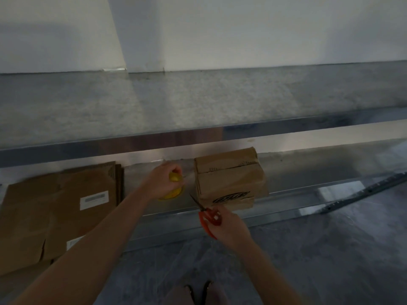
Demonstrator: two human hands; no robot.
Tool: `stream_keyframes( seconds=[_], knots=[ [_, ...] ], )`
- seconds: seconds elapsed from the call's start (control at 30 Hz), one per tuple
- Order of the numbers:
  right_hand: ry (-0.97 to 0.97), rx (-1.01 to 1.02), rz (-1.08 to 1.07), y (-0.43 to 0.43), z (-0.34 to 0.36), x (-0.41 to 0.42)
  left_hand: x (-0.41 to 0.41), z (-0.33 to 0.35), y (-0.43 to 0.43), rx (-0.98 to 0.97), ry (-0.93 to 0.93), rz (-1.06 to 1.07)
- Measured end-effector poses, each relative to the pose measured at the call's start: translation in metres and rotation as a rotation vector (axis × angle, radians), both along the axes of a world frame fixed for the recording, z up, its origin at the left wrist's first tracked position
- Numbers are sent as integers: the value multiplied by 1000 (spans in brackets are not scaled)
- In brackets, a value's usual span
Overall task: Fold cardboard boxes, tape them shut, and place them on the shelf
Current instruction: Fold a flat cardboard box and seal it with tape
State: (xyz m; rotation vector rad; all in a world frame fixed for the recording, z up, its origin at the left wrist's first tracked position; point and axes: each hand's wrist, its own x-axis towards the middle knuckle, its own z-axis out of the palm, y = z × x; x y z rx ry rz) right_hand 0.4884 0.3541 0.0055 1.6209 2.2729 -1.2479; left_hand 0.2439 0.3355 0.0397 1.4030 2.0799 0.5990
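The folded cardboard box (229, 179) stands on the lower metal shelf (286, 208), close to its front edge, with its top flaps closed. The left hand (164, 181) is just beside the left side of the box. Its fingers are curled around a yellow tape roll (172, 193) and hold it in the air. A faint shine runs from the roll toward the upper left edge of the box. It is probably a strip of tape pulled tight, but I cannot tell this for sure.

The right hand (229, 225) is lower and nearer to the person, in front of the box. It grips red-handled scissors (209, 216) with its fingers through the handles. The blades point up and to the left, into the narrow gap between the roll and the box, so their long axis crosses the line of the strip. I judge that the coming move is a cut there. The right hand needs only to go a little forward and up.

A stack of flat cardboard (59, 205) lies on the same shelf, well to the left.
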Motion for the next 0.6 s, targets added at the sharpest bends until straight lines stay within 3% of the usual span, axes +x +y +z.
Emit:
stream_keyframes(
  seconds=[0.1, 0.23, 0.3, 0.43, 0.6],
  knots=[
    [-10, 247, 14, -7, 12, 40, -1, -1, 2, -1, 21, -14],
    [113, 674, -25, -1, 28, 99, 0, 1, 1, 2, 24, 6],
    [153, 785, -58, 17, 32, 126, 4, 3, 0, 4, 35, 25],
    [102, 778, -214, 74, 29, 157, 16, 8, -1, 18, 65, 66],
    [-134, 506, -247, 153, 6, 156, 30, 8, -7, -25, 94, 220]
  ],
)
